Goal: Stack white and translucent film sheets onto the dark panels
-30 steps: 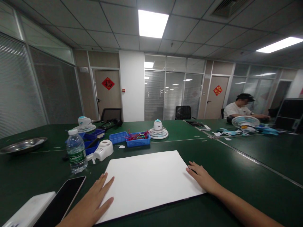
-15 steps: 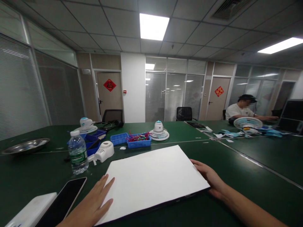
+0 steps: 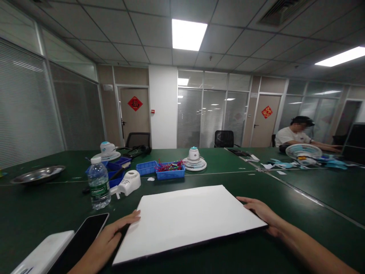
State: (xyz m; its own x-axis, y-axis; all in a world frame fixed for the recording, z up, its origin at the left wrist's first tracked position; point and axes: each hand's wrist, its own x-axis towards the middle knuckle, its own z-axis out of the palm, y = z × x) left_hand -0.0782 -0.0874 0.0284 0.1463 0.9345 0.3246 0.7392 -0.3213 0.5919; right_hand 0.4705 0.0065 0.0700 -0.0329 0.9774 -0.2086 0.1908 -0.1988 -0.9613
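Note:
A flat white board with a thin dark edge is tilted in front of me, above the green table. My left hand grips its left edge, fingertips on the white face. At the opposite edge my right hand is closed around the side, with part of the fingers hidden behind or under the board. Close to my left forearm lie a black-screened phone and a white box-like object. A clear water bottle with a green label stands beyond my left hand.
A white fan housing part lies beside blue bins. One blue tray holds red wires. White fan units stand farther back, and a metal dish is at left. A person sits at far right near a fan grille.
My left hand has gone from lying spread on the board's face to gripping its left edge. The board's far edge appears lower, and my right hand has shifted slightly right with it.

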